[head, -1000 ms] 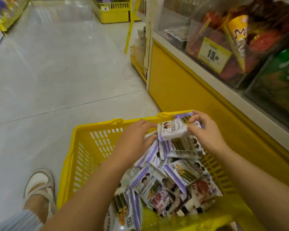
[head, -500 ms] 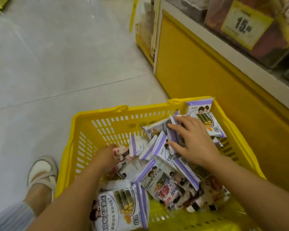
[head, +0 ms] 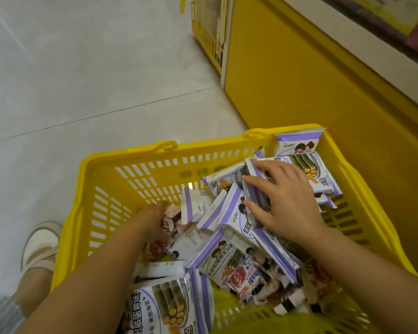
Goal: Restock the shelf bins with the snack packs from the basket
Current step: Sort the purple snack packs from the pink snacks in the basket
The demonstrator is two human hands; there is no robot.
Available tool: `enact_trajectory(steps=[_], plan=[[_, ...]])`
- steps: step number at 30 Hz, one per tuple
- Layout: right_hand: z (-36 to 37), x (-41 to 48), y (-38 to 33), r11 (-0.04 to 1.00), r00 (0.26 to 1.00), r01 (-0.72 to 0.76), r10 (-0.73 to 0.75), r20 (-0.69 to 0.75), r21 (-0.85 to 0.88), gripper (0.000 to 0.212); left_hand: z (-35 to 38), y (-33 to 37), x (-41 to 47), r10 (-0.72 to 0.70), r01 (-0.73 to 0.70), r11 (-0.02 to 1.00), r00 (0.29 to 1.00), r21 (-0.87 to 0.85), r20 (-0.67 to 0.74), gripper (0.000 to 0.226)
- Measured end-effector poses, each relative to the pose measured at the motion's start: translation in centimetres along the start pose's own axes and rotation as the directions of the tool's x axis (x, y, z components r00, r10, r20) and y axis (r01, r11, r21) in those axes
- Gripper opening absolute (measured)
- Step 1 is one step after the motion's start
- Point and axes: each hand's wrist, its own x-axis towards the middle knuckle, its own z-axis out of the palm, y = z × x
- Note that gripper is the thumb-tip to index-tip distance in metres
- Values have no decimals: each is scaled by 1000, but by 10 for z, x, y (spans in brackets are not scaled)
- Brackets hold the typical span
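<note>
Pale grey floor tiles (head: 82, 80) spread beyond and left of the left hand (head: 152, 220), a cream strapped shoe (head: 40, 247) standing on them. Right of the right hand (head: 287, 201) rises a yellow cabinet front (head: 311, 88) topped by a white ledge (head: 362, 47), a yellow slatted rack (head: 204, 42) at its far end.

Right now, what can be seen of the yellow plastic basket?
The yellow plastic basket has slotted walls and two handle lugs on its far rim. It stands upright beside the yellow shelf base, over pale floor tiles, partly filled with purple-and-white snack packs. The left hand and right hand reach inside onto the packs.
</note>
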Motion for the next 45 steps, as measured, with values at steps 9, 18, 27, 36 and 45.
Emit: enact_trajectory(steps=[9,18,27,36,45], plan=[[1,-1,0,1000,1000,16,-16,-15,12,45,-3,5,-8,37,-37,999,987,-3,156,112],[2,-2,1,999,999,29,-28,-27,15,46,-2,6,-9,-7,-11,995,985,102,172,113],[3,-2,2,999,999,31,-31,-26,19,44,-3,5,-10,22,-16,997,996,-72,83,94],[-12,-3,1,991,996,-12,-1,94,136,51,-45,11,-46,6,-3,996,999,87,-40,82],[-65,0,3,964,993,-99,81,80,245,42,-117,58,-169,269,-305,948,919,-88,-290,57]])
